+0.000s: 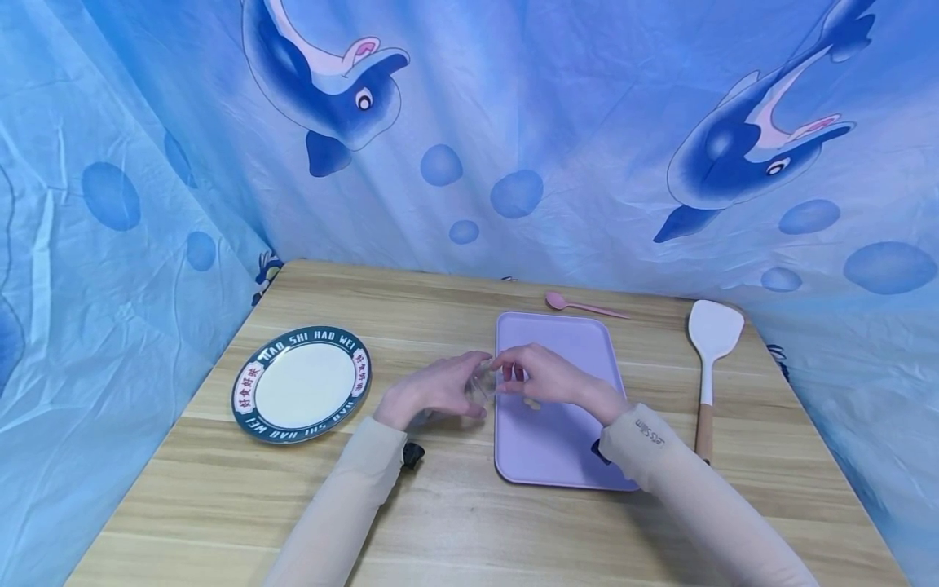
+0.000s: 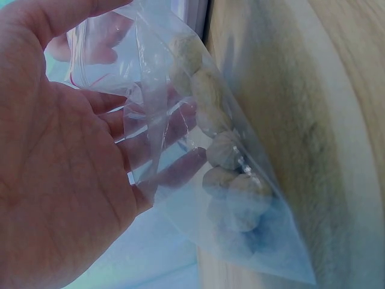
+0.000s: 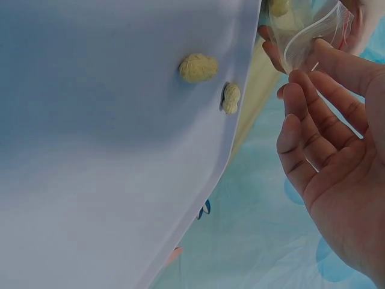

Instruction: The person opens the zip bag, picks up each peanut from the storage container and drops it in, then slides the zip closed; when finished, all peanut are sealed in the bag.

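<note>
A clear zip-lock bag (image 1: 482,386) with several peanuts (image 2: 209,99) in its lower part is held at the tray's left edge. My left hand (image 1: 438,386) grips it, the thumb near the top and the fingers spread behind the plastic. At the zip opening, my right hand (image 1: 544,375) pinches the bag's edge with its fingertips; the other fingers are bent. The lilac tray (image 1: 553,461) lies beneath the right hand. Two peanuts rest on it in the right wrist view: a plump peanut (image 3: 198,67) and, nearer the rim, a smaller peanut (image 3: 231,99).
To the left lies a round plate (image 1: 304,385) with a dark green lettered rim. A pink spoon (image 1: 579,306) is behind the tray. At the right lies a white spatula (image 1: 713,334) with a wooden handle. A blue dolphin-print curtain (image 1: 469,106) hangs behind the wooden table (image 1: 455,522).
</note>
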`<state>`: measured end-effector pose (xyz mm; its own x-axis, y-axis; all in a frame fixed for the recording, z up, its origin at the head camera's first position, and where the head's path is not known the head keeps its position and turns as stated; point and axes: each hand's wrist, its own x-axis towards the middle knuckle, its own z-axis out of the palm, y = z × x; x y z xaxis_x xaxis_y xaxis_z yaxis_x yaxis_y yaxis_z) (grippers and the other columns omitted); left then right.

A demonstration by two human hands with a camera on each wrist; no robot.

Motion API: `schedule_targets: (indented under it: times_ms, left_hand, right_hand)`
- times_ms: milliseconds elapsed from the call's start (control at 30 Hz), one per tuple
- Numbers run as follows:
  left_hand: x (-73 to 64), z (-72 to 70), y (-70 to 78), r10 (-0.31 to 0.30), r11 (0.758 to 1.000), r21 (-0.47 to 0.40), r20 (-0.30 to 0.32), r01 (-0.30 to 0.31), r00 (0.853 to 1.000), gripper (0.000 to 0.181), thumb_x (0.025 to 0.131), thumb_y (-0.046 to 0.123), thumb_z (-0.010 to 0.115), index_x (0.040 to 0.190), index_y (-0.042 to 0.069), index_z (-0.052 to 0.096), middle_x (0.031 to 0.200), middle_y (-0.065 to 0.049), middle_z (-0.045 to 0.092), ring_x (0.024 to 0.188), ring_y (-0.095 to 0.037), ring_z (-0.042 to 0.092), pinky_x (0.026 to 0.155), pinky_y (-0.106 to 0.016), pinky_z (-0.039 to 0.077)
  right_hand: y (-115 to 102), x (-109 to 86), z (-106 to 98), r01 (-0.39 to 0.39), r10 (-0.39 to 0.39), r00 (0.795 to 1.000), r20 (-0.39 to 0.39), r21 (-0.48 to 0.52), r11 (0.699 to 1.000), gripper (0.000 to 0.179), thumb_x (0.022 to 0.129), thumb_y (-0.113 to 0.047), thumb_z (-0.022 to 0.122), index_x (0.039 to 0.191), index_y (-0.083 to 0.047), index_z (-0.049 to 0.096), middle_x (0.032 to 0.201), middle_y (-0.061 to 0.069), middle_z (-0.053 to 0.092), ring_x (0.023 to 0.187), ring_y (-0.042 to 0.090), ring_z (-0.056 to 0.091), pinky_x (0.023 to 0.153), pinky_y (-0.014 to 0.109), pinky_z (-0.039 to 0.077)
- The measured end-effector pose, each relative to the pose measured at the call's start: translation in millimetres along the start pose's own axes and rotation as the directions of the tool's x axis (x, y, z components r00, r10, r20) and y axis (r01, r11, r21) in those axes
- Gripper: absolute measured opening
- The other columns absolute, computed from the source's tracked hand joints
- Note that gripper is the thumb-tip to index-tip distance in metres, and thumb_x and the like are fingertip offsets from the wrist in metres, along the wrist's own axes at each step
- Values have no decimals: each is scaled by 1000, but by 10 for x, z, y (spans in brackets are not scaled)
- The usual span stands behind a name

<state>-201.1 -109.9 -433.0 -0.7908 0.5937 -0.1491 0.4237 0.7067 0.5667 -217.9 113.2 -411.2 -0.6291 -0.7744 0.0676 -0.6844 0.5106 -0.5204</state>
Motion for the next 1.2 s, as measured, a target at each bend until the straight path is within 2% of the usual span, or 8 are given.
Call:
schedule_targets:
  times_ms: [100, 300, 433, 700, 933, 1200]
  left_hand:
    - [-3, 0, 0, -1, 1000, 0, -2, 1, 1000, 95, 75, 30, 84, 154, 13, 34, 144, -8, 53, 124, -29, 55, 104, -47, 44]
    - [4, 8, -8, -7, 1000, -1, -7, 7, 1000, 96, 75, 31, 84, 154, 12, 33, 147, -10, 50, 128, -30, 52, 107, -47, 42]
    - [4, 2, -6, -3, 1000, -5, -8, 3, 1000, 97, 75, 32, 84, 154, 11, 33, 148, -10, 49, 129, -30, 51, 107, -47, 42]
    - [2, 5, -11, -6, 1000, -7, -6, 6, 1000, 97, 76, 32, 84, 155, 12, 32, 151, -10, 46, 132, -30, 49, 109, -47, 39]
    - [-4, 15, -4, -20, 1000, -21, 3, 20, 1000, 98, 76, 31, 84, 156, 14, 31, 151, -9, 46, 132, -29, 49, 109, -47, 39]
    - [-12, 12, 0, -17, 1000, -24, 0, 17, 1000, 97, 76, 32, 84, 155, 11, 31, 151, -10, 46, 132, -30, 49, 109, -47, 39]
  right_hand:
    - [11, -33, -23, -2, 2, 1000, -9, 1, 1000, 28, 89, -9, 74, 115, 0, 70, 84, -5, 65, 71, 6, 60, 69, 34, 55]
    - [79, -118, -99, -13, 13, 1000, -21, -17, 1000, 28, 89, -7, 74, 115, 1, 69, 86, -5, 65, 73, 9, 61, 69, 33, 55]
    - [127, -198, -131, -13, 13, 1000, -15, -20, 1000, 27, 88, -6, 74, 114, 2, 69, 85, -3, 65, 72, 9, 61, 70, 38, 56]
    - [273, -349, -34, -22, 22, 999, 47, -18, 1000, 26, 87, -8, 76, 111, -2, 71, 86, 1, 66, 73, 10, 57, 68, 26, 50]
    - [354, -425, 70, 50, -50, 997, 56, -9, 999, 28, 80, -5, 80, 107, -1, 70, 78, 3, 61, 71, 15, 56, 66, 27, 48]
    - [369, -433, 117, 8, -8, 997, 79, -6, 1000, 29, 80, -2, 79, 108, -3, 70, 79, 2, 61, 73, 14, 57, 67, 26, 47]
